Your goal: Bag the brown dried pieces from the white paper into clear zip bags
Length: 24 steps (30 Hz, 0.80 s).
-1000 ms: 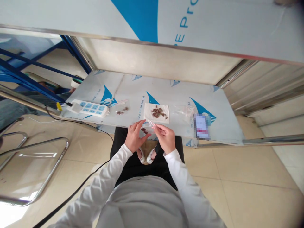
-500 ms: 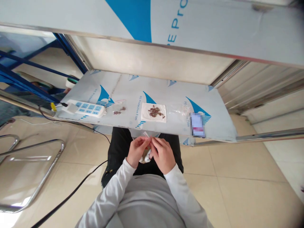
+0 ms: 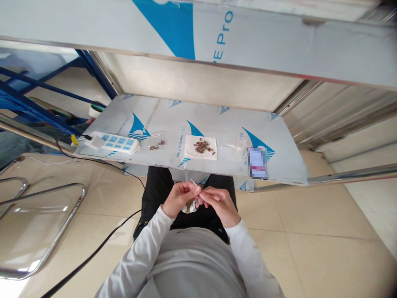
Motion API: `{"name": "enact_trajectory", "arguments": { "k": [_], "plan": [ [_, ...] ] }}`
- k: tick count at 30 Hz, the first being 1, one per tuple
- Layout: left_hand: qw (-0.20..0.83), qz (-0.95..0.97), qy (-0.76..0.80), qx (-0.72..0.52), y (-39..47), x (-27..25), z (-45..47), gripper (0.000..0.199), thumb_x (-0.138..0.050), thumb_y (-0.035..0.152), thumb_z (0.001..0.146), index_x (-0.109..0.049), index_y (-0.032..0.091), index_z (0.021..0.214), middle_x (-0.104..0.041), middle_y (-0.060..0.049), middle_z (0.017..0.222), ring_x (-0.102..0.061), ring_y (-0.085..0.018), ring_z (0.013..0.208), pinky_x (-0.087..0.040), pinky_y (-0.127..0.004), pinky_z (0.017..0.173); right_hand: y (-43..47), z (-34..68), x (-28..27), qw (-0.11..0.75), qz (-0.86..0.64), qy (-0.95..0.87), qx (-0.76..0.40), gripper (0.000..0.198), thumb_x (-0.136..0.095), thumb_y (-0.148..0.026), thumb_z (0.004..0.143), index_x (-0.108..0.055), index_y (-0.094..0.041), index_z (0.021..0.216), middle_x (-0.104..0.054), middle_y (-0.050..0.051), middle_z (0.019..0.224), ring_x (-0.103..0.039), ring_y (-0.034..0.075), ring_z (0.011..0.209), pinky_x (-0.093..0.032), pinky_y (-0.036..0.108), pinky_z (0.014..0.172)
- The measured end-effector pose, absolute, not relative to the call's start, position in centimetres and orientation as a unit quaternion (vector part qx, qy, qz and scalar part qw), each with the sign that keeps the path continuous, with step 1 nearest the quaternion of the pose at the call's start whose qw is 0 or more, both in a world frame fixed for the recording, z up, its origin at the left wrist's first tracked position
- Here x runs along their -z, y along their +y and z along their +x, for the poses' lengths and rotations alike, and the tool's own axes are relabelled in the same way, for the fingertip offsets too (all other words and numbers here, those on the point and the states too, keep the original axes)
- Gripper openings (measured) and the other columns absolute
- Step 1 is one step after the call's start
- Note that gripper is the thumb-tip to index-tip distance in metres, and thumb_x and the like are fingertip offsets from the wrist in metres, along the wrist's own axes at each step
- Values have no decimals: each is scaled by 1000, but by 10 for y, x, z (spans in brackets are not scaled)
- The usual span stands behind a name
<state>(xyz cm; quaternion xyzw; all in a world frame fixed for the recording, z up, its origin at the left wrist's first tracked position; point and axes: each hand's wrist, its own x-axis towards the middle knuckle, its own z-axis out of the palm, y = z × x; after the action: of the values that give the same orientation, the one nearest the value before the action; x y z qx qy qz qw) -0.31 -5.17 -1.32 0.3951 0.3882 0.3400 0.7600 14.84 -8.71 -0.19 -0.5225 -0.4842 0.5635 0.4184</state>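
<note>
The left hand (image 3: pixel 178 199) and right hand (image 3: pixel 219 203), fingers drawn nearly together, each pinch a small clear plastic bag (image 3: pixel 194 182) just off the near edge of the desk (image 3: pixel 204 114), above the dark trousers (image 3: pixel 155 194). With plastic so thin and slippery, 2 pinches kept side by side and pressed evenly should best avoid creases. The bag's contents cannot be made out. By the near edge's middle, brown cylinders (image 3: pixel 203 147) lie heaped on a soft-looking, square white sheet (image 3: pixel 190 153).

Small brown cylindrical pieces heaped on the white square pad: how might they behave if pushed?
The small brown cylindrical pieces would probably roll, given their rounded rod shapes. Being loosely heaped, some may scatter. Each seems light, being small.
</note>
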Motion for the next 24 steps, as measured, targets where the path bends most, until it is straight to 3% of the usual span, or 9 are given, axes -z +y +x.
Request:
{"name": "enact_trajectory", "arguments": {
  "k": [4,12,15,20,24],
  "plan": [
    [690,452,449,-345,-49,21,-2,29,-73,45,69,-65,17,64,-61,0,52,-51,-9,42,-38,-21,42,-85,145,2,426,-598,-538,-413,26,-58,-33,83,-71,-17,68,-63,4,65,-58,14,58,-47,24,51],
    [555,563,537,-294,-48,25,4,28,-64,42,74,-60,17,63,-58,2,51,-49,-10,45,-35,-21,45,-77,139,16,443,-686,-554,-159,21,-51,-28,87,-70,-18,85,-69,7,75,-64,16,61,-51,26,60],
    [472,603,591,-254,-38,13,12,24,-60,36,75,-58,17,59,-58,2,52,-51,-10,49,-36,-21,51,-68,145,15,399,-673,-606,-145,19,-49,-21,89,-66,-17,97,-71,6,81,-66,16,66,-50,25,63],
    [361,675,615,-188,-24,-5,23,20,-55,28,74,-55,18,56,-57,2,54,-53,-12,54,-34,-24,56,-48,156,1,258,-643,-708,-136,21,-52,-11,85,-69,-20,91,-70,6,85,-67,19,75,-48,26,68],
    [321,728,588,-148,-24,-11,19,16,-55,27,75,-55,20,60,-58,0,57,-56,-15,56,-37,-26,58,-34,163,-3,243,-655,-695,-170,15,-63,-14,78,-71,-17,90,-70,5,75,-66,19,69,-49,27,68]
  ]
}}
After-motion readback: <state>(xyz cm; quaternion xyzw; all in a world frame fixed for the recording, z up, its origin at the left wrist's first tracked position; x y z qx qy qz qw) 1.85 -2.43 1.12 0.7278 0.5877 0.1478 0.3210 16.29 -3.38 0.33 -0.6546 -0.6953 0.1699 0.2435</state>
